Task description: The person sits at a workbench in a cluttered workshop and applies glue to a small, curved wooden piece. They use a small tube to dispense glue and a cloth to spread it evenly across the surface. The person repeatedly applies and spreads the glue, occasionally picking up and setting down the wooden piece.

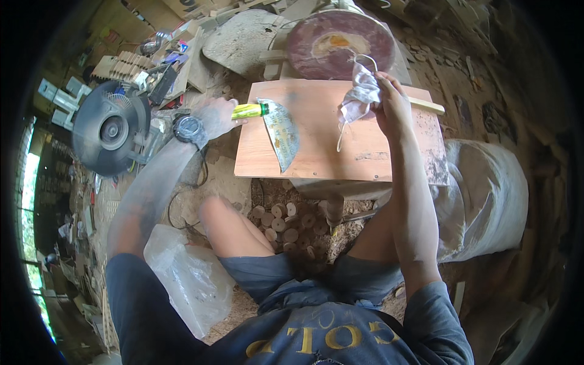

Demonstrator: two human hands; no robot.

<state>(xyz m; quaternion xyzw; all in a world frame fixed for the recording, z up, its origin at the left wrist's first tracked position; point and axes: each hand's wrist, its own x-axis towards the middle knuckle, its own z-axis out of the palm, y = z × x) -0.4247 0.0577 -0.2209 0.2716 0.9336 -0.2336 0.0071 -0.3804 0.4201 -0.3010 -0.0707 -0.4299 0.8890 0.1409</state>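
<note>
My left hand (220, 117), a dark watch on its wrist, is closed round the near end of a yellow-green tube (248, 111) with a dark green end. The forearm behind it is blurred. Beside the tube's green end, a grey crescent-shaped sheet (282, 137) with printing on it lies on a wooden board (328, 158). Over the board's right part, my right hand (392, 103) pinches a crumpled whitish face mask (360, 97). One ear loop sticks up and another hangs down. A pale wooden stick (427, 106) pokes out past that hand at the board's far right.
A large reddish disc (304, 45) stands beyond the board. At left is a dark round fan (112, 131) near cluttered tools. Small wooden discs (278, 224) litter the floor between my legs. A clear plastic bag (188, 280) lies lower left; a full whitish sack (486, 201) stands at right.
</note>
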